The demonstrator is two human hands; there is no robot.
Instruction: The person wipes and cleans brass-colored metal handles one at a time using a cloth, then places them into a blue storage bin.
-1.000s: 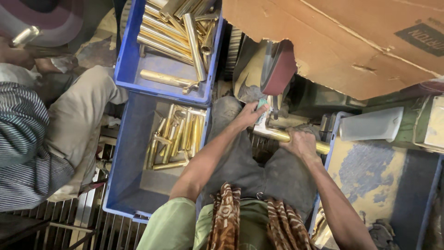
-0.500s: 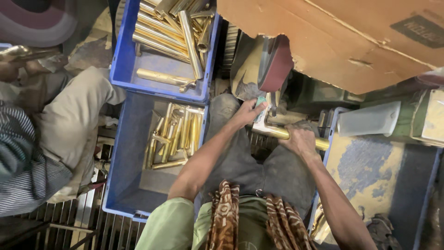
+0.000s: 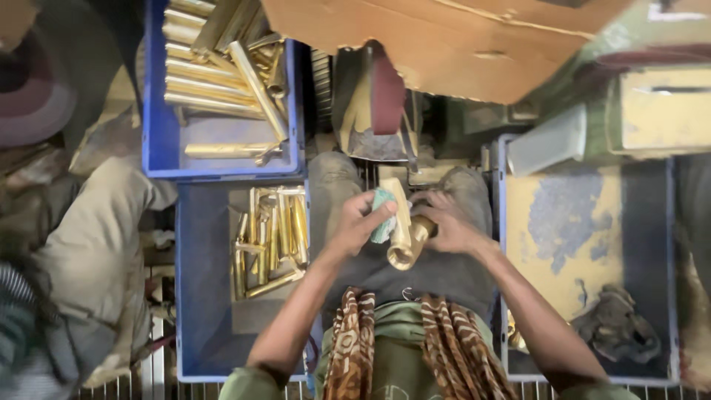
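Here, four blue plastic crates ring the person's lap. The upper left crate [image 3: 152, 111] is heaped with long brass tubes [image 3: 215, 81] lying mostly crosswise, one slanting over the pile and one alone near the front wall; too many overlap to count exactly. The lower left crate [image 3: 200, 296] holds a smaller cluster of shorter brass pieces [image 3: 270, 237], roughly ten, standing lengthwise with a couple lying across the bottom of the bunch. The middle right crate [image 3: 503, 244] has a yellow, worn floor with blue patches, a dark crumpled rag [image 3: 615, 330] in its near corner and a pale rectangular tub [image 3: 548, 144] tilted over its far edge. The far right crate [image 3: 685, 259] shows only as a strip.

The brass fitting [image 3: 406, 241] sits over the person's lap between both hands, just in front of the belt grinder [image 3: 374, 104]. It is a single piece, golden and shiny, tube-shaped with a flared round open end facing the camera and a flat pale arm rising from it.

The left hand [image 3: 363, 222] has its fingers [image 3: 374, 211] closed on a small green cloth [image 3: 383, 215] pressed against the fitting's side. The right hand [image 3: 452, 226] has its fingers [image 3: 437, 204] curled around the fitting's far end, clamped on it.

A brown cardboard sheet [image 3: 459, 44] overhangs the grinder. At the left edge, another person's light trousers [image 3: 96, 252] show.
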